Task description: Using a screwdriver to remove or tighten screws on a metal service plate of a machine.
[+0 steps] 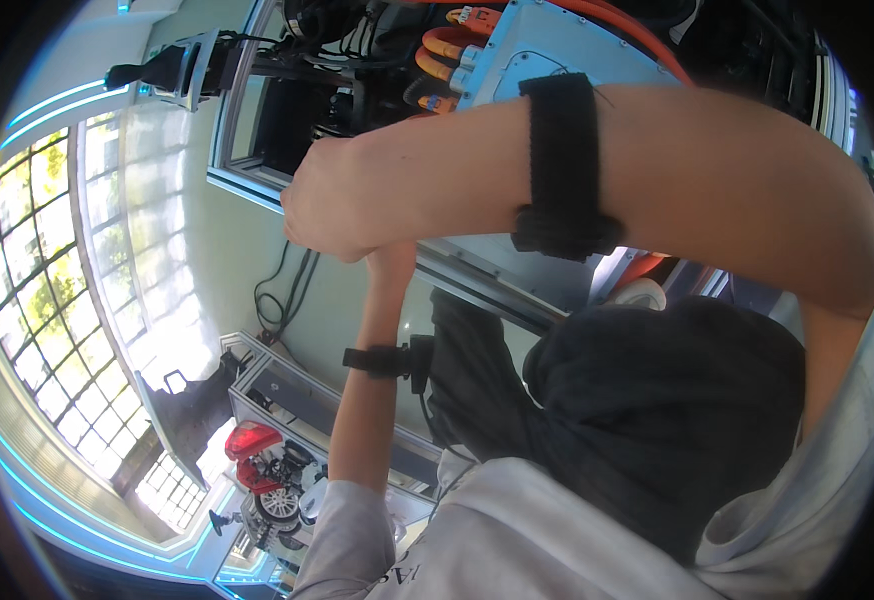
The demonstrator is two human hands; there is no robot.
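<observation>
Though hands (335, 195) near each other, right forearm (467, 170) crosswise, left forearm (361, 430) upright.

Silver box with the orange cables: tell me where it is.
In the head view, the silver box sits at the top, right of centre, beside orange cables and partly behind the right forearm.

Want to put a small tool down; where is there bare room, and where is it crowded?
The floor looks bare between the metal frame's corner and the looped black cables. The silver box's top shows an open patch beyond the right forearm. Crowded: the orange cables left of that box, and the red-and-black machinery.
</observation>
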